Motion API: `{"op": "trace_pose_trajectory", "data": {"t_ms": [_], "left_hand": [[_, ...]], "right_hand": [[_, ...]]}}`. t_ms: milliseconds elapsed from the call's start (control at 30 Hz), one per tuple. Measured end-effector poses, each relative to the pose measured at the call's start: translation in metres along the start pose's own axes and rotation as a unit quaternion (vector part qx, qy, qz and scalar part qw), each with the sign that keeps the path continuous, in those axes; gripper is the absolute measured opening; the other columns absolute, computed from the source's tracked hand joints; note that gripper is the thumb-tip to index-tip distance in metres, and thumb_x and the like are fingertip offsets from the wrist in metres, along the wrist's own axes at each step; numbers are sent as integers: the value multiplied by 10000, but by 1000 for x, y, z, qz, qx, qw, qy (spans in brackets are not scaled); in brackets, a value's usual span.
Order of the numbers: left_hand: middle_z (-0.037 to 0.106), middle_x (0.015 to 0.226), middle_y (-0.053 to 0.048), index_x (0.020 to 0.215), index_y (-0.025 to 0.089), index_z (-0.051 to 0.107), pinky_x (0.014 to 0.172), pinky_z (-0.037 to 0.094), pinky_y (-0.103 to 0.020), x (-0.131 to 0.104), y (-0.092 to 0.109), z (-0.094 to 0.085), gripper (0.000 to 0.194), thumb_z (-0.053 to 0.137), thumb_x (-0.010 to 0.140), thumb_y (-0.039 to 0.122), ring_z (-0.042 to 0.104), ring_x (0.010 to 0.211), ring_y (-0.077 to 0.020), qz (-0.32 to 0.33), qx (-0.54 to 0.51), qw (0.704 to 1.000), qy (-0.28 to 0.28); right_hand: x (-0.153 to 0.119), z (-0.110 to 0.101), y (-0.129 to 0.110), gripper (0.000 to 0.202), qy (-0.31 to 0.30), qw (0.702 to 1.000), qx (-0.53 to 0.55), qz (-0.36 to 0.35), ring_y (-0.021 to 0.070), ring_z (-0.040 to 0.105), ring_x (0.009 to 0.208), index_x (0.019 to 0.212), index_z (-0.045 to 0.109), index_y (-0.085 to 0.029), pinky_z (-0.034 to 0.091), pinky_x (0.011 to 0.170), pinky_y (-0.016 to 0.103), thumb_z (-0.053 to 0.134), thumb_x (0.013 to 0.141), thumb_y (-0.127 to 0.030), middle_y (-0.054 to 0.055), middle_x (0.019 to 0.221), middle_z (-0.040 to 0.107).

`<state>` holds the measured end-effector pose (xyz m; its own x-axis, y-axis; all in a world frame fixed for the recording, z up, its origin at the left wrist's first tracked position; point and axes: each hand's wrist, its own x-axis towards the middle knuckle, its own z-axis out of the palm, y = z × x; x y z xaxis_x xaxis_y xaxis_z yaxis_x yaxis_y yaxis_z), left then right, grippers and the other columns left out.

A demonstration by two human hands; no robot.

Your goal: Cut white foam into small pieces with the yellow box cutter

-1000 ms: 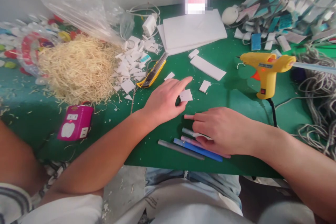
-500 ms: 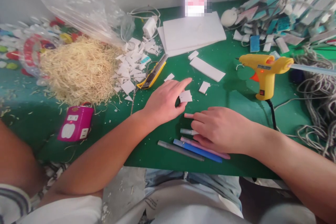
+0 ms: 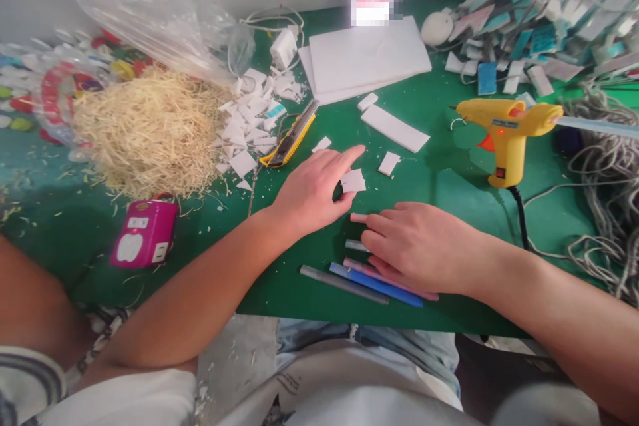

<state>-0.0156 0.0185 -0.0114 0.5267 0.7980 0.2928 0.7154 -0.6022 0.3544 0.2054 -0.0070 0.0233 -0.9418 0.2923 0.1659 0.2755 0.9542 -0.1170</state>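
My left hand point(image 3: 314, 186) is closed on a small white piece point(image 3: 353, 180), held near the thumb tip, with the index finger stretched out. Lower right of it, my right hand point(image 3: 419, 246) has its fingers curled round a pale pen point(image 3: 355, 245); their grip is partly hidden. An orange-tipped pen point(image 3: 358, 218) sticks out from under its index finger. Beneath the hand lie a pink pen point(image 3: 352, 262) and a blue pen point(image 3: 384, 286), with a grey pen point(image 3: 344, 284) beside them. A white strip point(image 3: 394, 128) and a white block point(image 3: 389, 163) lie beyond the hands.
A yellow cutter point(image 3: 292, 136) lies beside white scraps point(image 3: 244, 130) and straw shavings point(image 3: 150, 130). White boards point(image 3: 369, 56) are at the back. A yellow glue gun point(image 3: 509, 136) stands at right near grey cord point(image 3: 599, 213). A magenta box point(image 3: 144, 233) sits at left.
The pale pen's tip has shifted slightly up and to the right under my right hand. My left hand keeps its hold on the white piece.
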Motion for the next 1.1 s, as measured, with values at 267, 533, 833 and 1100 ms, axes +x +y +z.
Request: {"op": "trace_pose_trajectory", "data": {"t_ms": [267,533,833,1100], "left_hand": [[706,1087,-79,1444,143,477,955,567,-410,0,0,-1,541,573,912,150,646,1058,-242,-1,-1,1000,-6],[703,1080,-79,1444,136,484,957,568,-409,0,1,-1,542,573,910,146,642,1051,-238,-5,-9,1000,-5],[697,1050,-66,1450,141,497,947,559,-385,0,2,-1,545,551,908,164,634,1042,-231,-22,-10,1000,-11],[707,1084,-83,1451,141,496,948,556,-404,0,0,-1,555,559,901,177,641,1049,-244,-17,-29,999,-8]], "right_hand": [[0,1,3,328,-5,1000,-8,-2,166,537,577,726,604,-190,312,587,313,420,995,-158,19,650,604],[0,1,5,265,25,1000,-6,4,158,478,587,716,578,-202,306,587,305,453,939,-129,2,649,565],[-1,-3,5,243,88,996,6,18,145,419,556,806,607,-176,311,592,311,436,977,-165,-6,652,561],[-3,-3,11,298,77,996,14,46,142,519,604,997,674,-112,337,556,303,377,1016,-97,32,738,640]]}}
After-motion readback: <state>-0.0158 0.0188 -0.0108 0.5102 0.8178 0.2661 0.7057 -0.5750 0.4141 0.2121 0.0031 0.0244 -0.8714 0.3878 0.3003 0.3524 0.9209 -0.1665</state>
